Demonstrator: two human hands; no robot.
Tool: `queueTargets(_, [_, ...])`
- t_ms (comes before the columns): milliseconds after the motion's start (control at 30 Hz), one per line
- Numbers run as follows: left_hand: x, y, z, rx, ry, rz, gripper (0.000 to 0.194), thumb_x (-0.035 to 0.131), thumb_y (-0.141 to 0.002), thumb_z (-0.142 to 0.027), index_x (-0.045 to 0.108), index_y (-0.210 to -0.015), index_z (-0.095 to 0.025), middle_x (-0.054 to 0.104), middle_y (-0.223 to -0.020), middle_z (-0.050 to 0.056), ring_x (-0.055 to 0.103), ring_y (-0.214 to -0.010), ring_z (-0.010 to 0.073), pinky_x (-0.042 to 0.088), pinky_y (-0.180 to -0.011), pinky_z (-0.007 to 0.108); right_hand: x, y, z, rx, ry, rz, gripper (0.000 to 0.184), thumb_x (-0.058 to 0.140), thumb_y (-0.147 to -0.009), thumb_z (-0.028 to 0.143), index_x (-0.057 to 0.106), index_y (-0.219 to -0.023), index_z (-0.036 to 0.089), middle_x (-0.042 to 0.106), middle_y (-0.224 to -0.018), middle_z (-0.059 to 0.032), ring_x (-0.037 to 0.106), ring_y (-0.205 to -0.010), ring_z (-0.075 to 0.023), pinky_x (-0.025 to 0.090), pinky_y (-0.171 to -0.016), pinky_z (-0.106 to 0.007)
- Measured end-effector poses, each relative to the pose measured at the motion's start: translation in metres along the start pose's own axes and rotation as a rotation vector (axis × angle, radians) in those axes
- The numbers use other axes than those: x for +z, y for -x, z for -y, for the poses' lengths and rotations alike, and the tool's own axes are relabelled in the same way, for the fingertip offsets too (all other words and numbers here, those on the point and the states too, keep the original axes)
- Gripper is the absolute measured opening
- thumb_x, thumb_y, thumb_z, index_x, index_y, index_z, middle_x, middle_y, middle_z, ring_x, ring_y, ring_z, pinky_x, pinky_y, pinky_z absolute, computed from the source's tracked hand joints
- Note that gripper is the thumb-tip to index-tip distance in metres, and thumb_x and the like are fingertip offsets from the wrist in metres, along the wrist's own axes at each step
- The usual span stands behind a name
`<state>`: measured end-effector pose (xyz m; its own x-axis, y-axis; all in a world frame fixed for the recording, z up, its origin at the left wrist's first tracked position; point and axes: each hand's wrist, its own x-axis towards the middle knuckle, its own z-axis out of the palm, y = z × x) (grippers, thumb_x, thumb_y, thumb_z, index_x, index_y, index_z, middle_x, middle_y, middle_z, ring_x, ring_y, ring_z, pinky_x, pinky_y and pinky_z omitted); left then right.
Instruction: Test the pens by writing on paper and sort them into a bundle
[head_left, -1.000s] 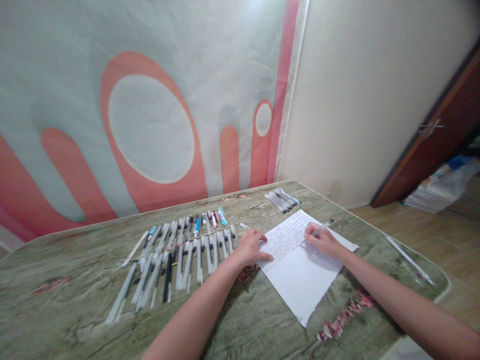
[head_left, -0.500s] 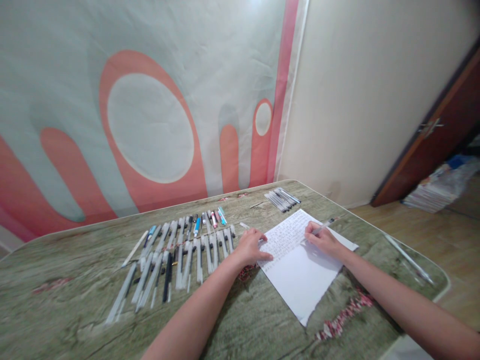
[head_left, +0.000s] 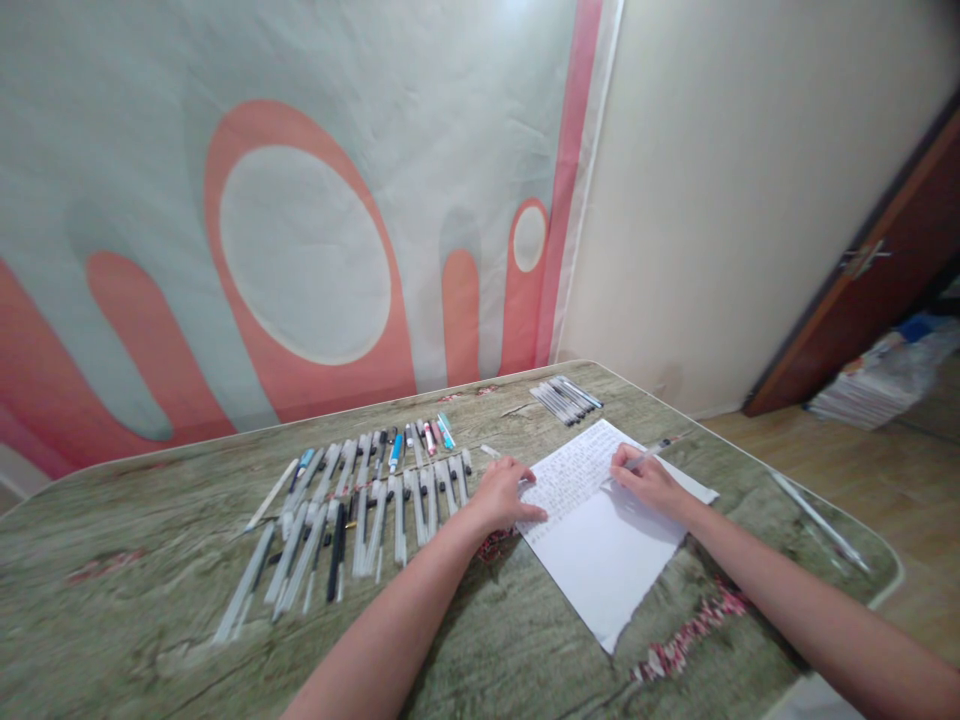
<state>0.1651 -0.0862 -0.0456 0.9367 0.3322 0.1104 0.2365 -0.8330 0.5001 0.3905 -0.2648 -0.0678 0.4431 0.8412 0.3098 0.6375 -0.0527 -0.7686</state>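
Observation:
My right hand (head_left: 645,478) grips a clear pen (head_left: 651,453), its tip down at the sheet of paper (head_left: 611,570). Handwriting fills the upper part of the sheet; the lower part is blank. At the paper's left edge rests my left hand (head_left: 506,495), thumb and fingers apart, with nothing held. A small pale pen cap (head_left: 490,452) lies just beyond the left fingers. Left of that hand are rows of clear pens (head_left: 379,520), with several coloured pens (head_left: 395,453) in the back row.
A bundle of pens (head_left: 564,400) lies beyond the paper. Near the table's right edge is a long clear pen or tube (head_left: 817,520). The green wood-pattern table (head_left: 112,620) meets a patterned wall hanging (head_left: 420,100). Stacked papers (head_left: 862,385) stand on the floor by the door (head_left: 847,290).
Both hands keep nearly the same place, with the pen still on the writing. The whole view has shifted very slightly.

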Motion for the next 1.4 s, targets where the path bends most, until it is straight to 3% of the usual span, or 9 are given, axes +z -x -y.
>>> queueTargets(200, [0.000,0.001,-0.001,-0.002,-0.006,0.001,0.058,0.070,-0.050,-0.054,0.058,-0.097,-0.022,0.050,-0.100,0.005,0.045,-0.096,0.0238,0.034,-0.084,0.033,0.000,0.002,0.000,0.059,-0.072,-0.020,0.013,0.048,-0.072,0.022,0.042,-0.060,0.019,0.042,-0.055,0.0041,0.039,-0.051,-0.0096,0.031,-0.049,-0.022])
queueTargets(400, [-0.001,0.002,-0.003,-0.011,-0.013,0.006,0.060,0.070,-0.049,-0.054,0.057,-0.098,-0.023,0.050,-0.100,0.005,0.045,-0.096,0.0241,0.036,-0.083,0.033,0.008,-0.014,0.010,0.166,-0.210,0.026,0.020,0.049,-0.076,0.037,0.045,-0.068,0.019,0.045,-0.052,0.0049,0.040,-0.046,-0.0084,0.033,-0.047,-0.022])
queueTargets(567, [-0.004,0.005,-0.008,-0.002,-0.049,0.009,0.058,0.069,-0.050,-0.054,0.058,-0.098,-0.023,0.052,-0.100,0.006,0.047,-0.096,0.0254,0.037,-0.084,0.035,0.042,-0.054,0.056,0.046,-0.235,0.229,0.035,0.040,-0.081,0.048,0.053,-0.092,0.018,0.059,-0.066,-0.0014,0.050,-0.052,-0.0114,0.039,-0.047,-0.023])
queueTargets(733, [-0.005,0.007,-0.014,0.009,-0.122,0.016,0.052,0.068,-0.054,-0.049,0.060,-0.097,-0.021,0.055,-0.098,0.007,0.050,-0.092,0.0252,0.039,-0.082,0.034,0.085,-0.096,0.088,-0.279,-0.079,0.354,0.026,0.050,-0.077,0.041,0.056,-0.090,0.019,0.062,-0.069,-0.0021,0.055,-0.059,-0.0142,0.043,-0.057,-0.026])
queueTargets(833, [-0.006,0.007,-0.014,0.021,-0.121,0.026,0.045,0.067,-0.057,-0.044,0.062,-0.095,-0.022,0.057,-0.098,0.006,0.051,-0.093,0.0241,0.040,-0.082,0.032,0.109,-0.109,0.083,-0.313,-0.052,0.338,0.024,0.051,-0.076,0.038,0.054,-0.090,0.019,0.061,-0.068,-0.0019,0.055,-0.059,-0.0145,0.043,-0.056,-0.026])
queueTargets(967, [-0.015,0.005,-0.006,0.059,-0.074,0.071,0.030,0.063,-0.064,-0.037,0.064,-0.090,-0.021,0.062,-0.094,0.004,0.054,-0.089,0.0203,0.041,-0.079,0.028,0.128,-0.108,0.065,-0.204,-0.143,0.343,0.031,0.041,-0.082,0.043,0.050,-0.097,0.018,0.062,-0.073,-0.0034,0.056,-0.058,-0.0145,0.045,-0.055,-0.027])
queueTargets(1067, [-0.025,0.004,0.007,-0.013,-0.082,0.068,0.021,0.057,-0.069,-0.029,0.064,-0.087,-0.021,0.064,-0.086,0.002,0.057,-0.080,0.0177,0.042,-0.073,0.026,0.129,-0.102,0.058,-0.189,-0.186,0.342,0.034,0.039,-0.082,0.046,0.049,-0.100,0.019,0.062,-0.076,-0.0040,0.058,-0.062,-0.0154,0.046,-0.059,-0.028])
queueTargets(1200, [-0.037,0.002,0.027,-0.196,-0.193,-0.074,0.020,0.053,-0.070,-0.023,0.063,-0.087,-0.021,0.063,-0.086,0.004,0.057,-0.081,0.0184,0.042,-0.074,0.029,0.124,-0.101,0.057,-0.231,-0.203,0.362,0.034,0.040,-0.082,0.048,0.049,-0.099,0.020,0.063,-0.074,-0.0037,0.059,-0.064,-0.0164,0.046,-0.062,-0.030])
queueTargets(1400, [-0.041,-0.012,0.033,-0.241,-0.277,-0.114,0.020,0.051,-0.072,-0.022,0.064,-0.087,-0.021,0.060,-0.093,0.006,0.055,-0.089,0.0184,0.041,-0.080,0.028,0.127,-0.103,0.054,-0.241,-0.207,0.328,0.033,0.041,-0.082,0.048,0.049,-0.098,0.020,0.062,-0.071,-0.0037,0.059,-0.063,-0.0171,0.046,-0.062,-0.031])
